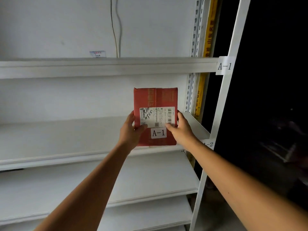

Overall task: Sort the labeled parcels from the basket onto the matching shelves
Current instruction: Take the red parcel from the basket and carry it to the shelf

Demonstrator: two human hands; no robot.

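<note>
A flat red parcel [155, 99] with a white shipping label and a white "A-1" sticker [158, 133] is held up in front of the white shelving. My left hand [131, 130] grips its left edge, thumb on the front. My right hand [180, 129] grips its right edge, thumb across the label. The parcel hangs in the gap between the shelf tagged "A-1" [224, 65] above and the shelf tagged "A-2" [208, 144] below. Its bottom edge is level with the front lip of the lower shelf. The basket is out of view.
The white shelf boards [66, 135] stack downward, with a perforated upright [195, 30] and a slanted white post [221, 104] on the right. A cable [115, 30] runs down the back wall. Beyond the post lies a dark area.
</note>
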